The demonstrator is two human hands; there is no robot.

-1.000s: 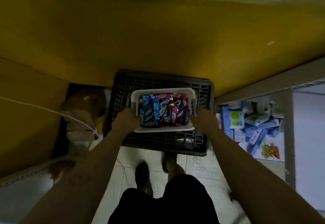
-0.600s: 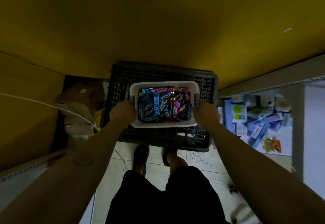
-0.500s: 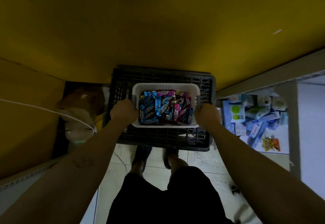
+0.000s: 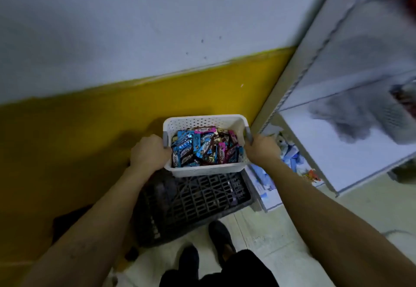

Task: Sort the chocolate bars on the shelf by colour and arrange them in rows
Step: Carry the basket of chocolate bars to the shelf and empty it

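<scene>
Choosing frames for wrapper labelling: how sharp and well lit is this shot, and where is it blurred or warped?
Head view: dim, yet the white perforated plastic basket and its blue, pink and brown chocolate bars are sharp, one wrapper readable; head view, right: the pale metal shelf unit is smeared by blur and its upright post bowed by wide-angle distortion.
</scene>
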